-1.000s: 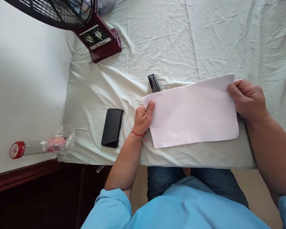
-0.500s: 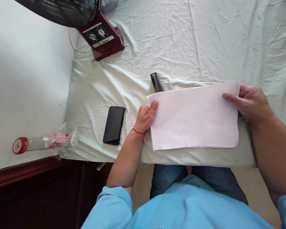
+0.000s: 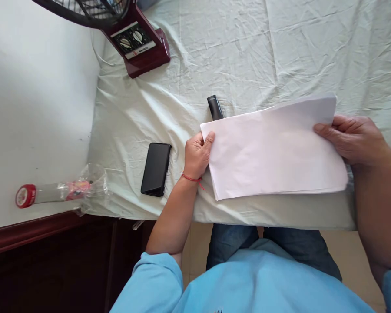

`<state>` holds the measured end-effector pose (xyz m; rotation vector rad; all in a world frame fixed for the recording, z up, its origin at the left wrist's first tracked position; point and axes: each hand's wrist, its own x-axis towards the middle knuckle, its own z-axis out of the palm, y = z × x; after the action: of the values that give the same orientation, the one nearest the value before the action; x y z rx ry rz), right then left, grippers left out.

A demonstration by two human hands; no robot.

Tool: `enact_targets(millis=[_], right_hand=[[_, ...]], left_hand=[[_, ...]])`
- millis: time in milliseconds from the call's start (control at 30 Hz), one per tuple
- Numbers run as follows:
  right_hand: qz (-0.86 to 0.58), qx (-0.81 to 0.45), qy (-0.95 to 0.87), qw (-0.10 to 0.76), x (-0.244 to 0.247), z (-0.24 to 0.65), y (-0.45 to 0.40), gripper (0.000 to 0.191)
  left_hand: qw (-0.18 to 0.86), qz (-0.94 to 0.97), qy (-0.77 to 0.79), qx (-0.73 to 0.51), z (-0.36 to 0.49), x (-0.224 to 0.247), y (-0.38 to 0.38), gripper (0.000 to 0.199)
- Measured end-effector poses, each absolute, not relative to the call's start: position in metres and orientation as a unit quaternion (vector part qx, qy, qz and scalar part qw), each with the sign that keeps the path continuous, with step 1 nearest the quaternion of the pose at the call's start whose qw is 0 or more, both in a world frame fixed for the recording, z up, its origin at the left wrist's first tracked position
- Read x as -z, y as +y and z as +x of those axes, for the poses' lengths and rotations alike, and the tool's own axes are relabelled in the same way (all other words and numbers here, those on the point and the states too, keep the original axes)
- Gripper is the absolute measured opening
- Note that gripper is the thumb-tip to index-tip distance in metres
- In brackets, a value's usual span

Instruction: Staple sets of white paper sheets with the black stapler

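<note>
Well, from where I'm standing, the white paper is spanning the middle right of the frame. The left hand is pinching its left edge, thumb on top; the right hand is pinching the right edge likewise. A black object is showing past the upper edge, and a dark phone is lying at centre left.
</note>
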<state>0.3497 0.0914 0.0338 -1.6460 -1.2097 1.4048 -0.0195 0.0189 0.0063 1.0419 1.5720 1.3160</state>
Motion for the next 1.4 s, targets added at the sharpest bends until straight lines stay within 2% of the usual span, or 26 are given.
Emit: enact_targets(millis=[167,333,500,633,700,800,867,1100,1233,1400], right_hand=[[-0.695,-0.543,-0.396,0.257,-0.050,0.360,0.095,0.047],[-0.723,-0.548,-0.363,0.211,-0.062,0.359,0.096,0.044],[-0.746,-0.512,-0.377,0.199,-0.069,0.355,0.096,0.040],[-0.754,-0.500,-0.368,0.214,-0.074,0.351,0.095,0.034],[-0.754,-0.496,-0.369,0.223,-0.075,0.350,0.094,0.032],[-0.750,-0.498,-0.374,0.224,-0.074,0.351,0.093,0.032],[-0.749,-0.500,-0.373,0.222,-0.072,0.352,0.094,0.033],[-0.750,-0.505,-0.339,0.259,-0.065,0.355,0.098,0.034],[-0.724,-0.518,-0.356,0.284,-0.055,0.360,0.100,0.038],[-0.673,-0.547,-0.405,0.290,-0.046,0.370,0.098,0.048]], left_hand=[[0.429,0.382,0.640,-0.511,-0.020,-0.011,0.021,0.040],[0.393,0.413,0.693,-0.442,-0.016,-0.015,0.022,0.023],[0.369,0.423,0.714,-0.419,-0.012,-0.014,0.025,0.020],[0.344,0.442,0.716,-0.418,-0.012,-0.010,0.025,0.005],[0.320,0.458,0.710,-0.428,-0.012,-0.005,0.024,0.015],[0.272,0.486,0.688,-0.466,-0.012,0.004,0.021,0.041],[0.247,0.516,0.661,-0.486,-0.013,0.008,0.019,0.049],[0.200,0.558,0.662,-0.459,-0.009,0.001,0.020,0.042],[0.209,0.553,0.679,-0.435,-0.005,-0.003,0.020,0.048],[0.240,0.557,0.650,-0.457,-0.011,-0.001,0.017,0.040]])
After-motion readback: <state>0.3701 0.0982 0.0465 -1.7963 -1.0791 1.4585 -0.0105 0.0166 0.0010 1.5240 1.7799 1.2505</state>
